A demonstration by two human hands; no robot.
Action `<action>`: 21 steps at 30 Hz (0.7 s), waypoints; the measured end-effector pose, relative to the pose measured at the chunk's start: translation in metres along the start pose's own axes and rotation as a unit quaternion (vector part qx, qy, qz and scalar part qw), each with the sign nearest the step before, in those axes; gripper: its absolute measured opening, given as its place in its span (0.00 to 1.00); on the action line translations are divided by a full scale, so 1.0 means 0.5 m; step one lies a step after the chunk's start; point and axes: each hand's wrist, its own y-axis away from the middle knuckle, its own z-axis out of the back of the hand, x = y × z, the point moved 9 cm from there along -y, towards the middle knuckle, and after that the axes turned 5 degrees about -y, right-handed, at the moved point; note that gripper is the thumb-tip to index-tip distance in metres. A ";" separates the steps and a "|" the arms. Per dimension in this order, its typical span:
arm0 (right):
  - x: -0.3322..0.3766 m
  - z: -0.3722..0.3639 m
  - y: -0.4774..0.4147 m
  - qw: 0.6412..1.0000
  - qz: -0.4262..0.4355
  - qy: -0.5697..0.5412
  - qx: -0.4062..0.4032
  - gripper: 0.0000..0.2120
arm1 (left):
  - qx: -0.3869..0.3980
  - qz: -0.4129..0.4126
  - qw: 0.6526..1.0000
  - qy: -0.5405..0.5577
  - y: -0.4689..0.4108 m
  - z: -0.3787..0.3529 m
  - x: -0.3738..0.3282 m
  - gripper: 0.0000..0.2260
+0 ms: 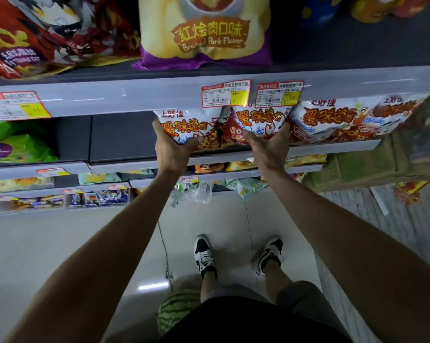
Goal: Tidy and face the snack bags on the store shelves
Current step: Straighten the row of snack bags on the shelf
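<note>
Two white and red snack bags stand side by side at the front of the middle shelf (332,146). My left hand (170,151) grips the left bag (184,127) at its lower left corner, thumb across the front. My right hand (270,147) holds the right bag (254,122) at its lower right edge. More bags of the same snack (332,120) stand in a row to the right. On the shelf above, a yellow and purple braised pork flavour bag (206,33) faces forward.
Red bags (35,38) lean on the upper shelf at left. A green bag (13,144) sits at the middle shelf's left, with a dark gap beside it. Lower shelves hold small packets. A watermelon (176,310) lies on the floor by my feet. Cartons (369,167) stand at right.
</note>
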 end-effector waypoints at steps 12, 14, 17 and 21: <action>-0.019 0.014 0.019 0.993 -0.048 0.062 0.083 0.37 | 0.064 0.038 0.993 -0.095 0.005 0.012 0.023 0.44; -0.014 0.027 0.026 0.991 -0.057 0.076 0.096 0.36 | 0.078 0.052 0.988 -0.122 0.006 0.021 0.035 0.41; -0.001 0.045 0.043 0.984 -0.063 0.126 0.109 0.35 | 0.108 0.070 0.978 -0.167 0.023 0.033 0.044 0.35; 0.006 0.056 0.086 0.970 -0.074 0.188 0.133 0.41 | 0.142 0.059 0.962 -0.225 0.057 0.042 0.032 0.30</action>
